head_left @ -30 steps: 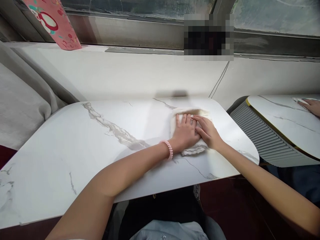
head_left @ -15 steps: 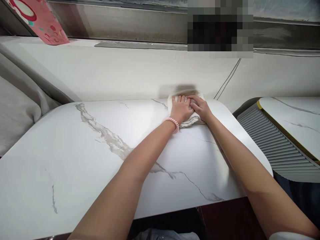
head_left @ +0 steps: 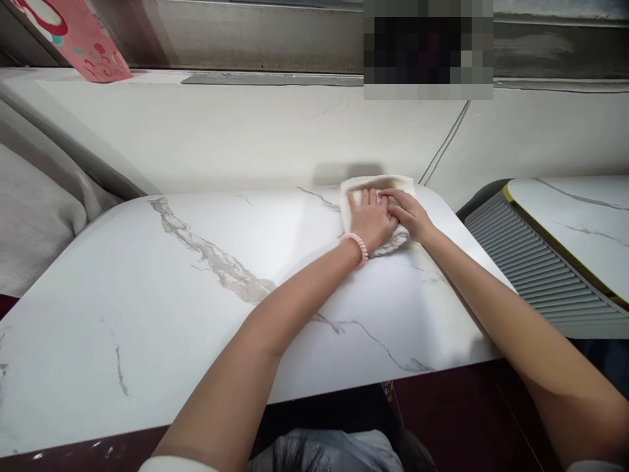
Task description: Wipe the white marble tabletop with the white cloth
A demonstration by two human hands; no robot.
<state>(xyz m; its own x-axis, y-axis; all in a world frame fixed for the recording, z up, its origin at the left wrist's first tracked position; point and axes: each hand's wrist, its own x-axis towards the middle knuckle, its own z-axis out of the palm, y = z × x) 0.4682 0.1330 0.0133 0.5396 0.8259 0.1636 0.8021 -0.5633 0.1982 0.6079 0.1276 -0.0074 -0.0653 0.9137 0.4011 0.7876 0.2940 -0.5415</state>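
Observation:
A folded white cloth (head_left: 400, 183) lies on the white marble-patterned tabletop (head_left: 196, 341) near its back edge, against the wall. My left hand (head_left: 371, 217) presses flat on the cloth with its fingers spread, and a pink coiled band (head_left: 362, 249) circles that wrist. Beside it, my right hand (head_left: 411, 215) rests on the cloth's right part, its fingers stretched out and reaching towards the left hand's fingers. The cloth's middle is hidden under both hands, and its ribbed near edge shows below them.
A white wall (head_left: 236, 137) rises behind the table, under a ledge with a pink printed bag or card (head_left: 105, 56). Grey fabric (head_left: 34, 210) hangs at the left. To the right stands a second table (head_left: 584, 223) with a ribbed side. Two thin cables (head_left: 446, 144) run down the wall.
Both hands and the cloth have slid slightly to the right along the back edge of the table. The view has shifted a little too.

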